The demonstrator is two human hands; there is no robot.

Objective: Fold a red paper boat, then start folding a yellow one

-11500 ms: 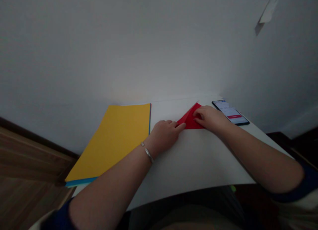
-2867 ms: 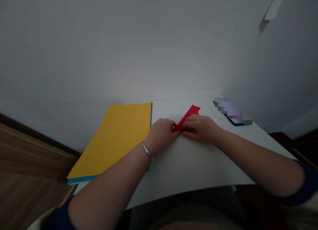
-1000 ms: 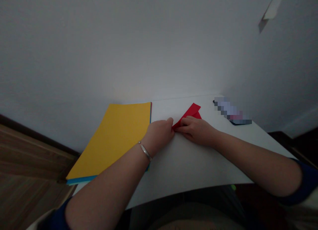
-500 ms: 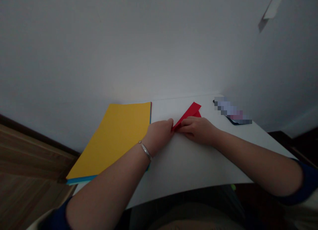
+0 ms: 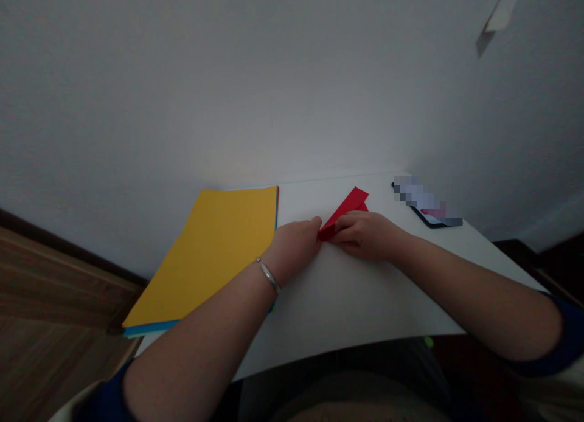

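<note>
A piece of red paper [image 5: 345, 209], folded into a narrow pointed shape, lies on the white table [image 5: 347, 306] with its tip toward me and its wider end pointing away to the right. My left hand [image 5: 297, 242], a silver bangle at its wrist, is closed at the near tip of the paper. Its fingertips are mostly hidden behind the hand. My right hand [image 5: 365, 235] is closed on the paper's right side, fingers bent along the lower edge and covering part of it.
A stack of coloured sheets with a yellow sheet [image 5: 205, 252] on top lies at the left, under my left forearm. A phone [image 5: 426, 209], its screen blurred, rests at the back right. The wall [image 5: 292, 87] rises behind the table. Wooden furniture [image 5: 55, 300] stands at the left.
My right hand has shifted very slightly, with its fingers more bent against the red paper. My left hand stays at the tip, and the paper has hardly moved.
</note>
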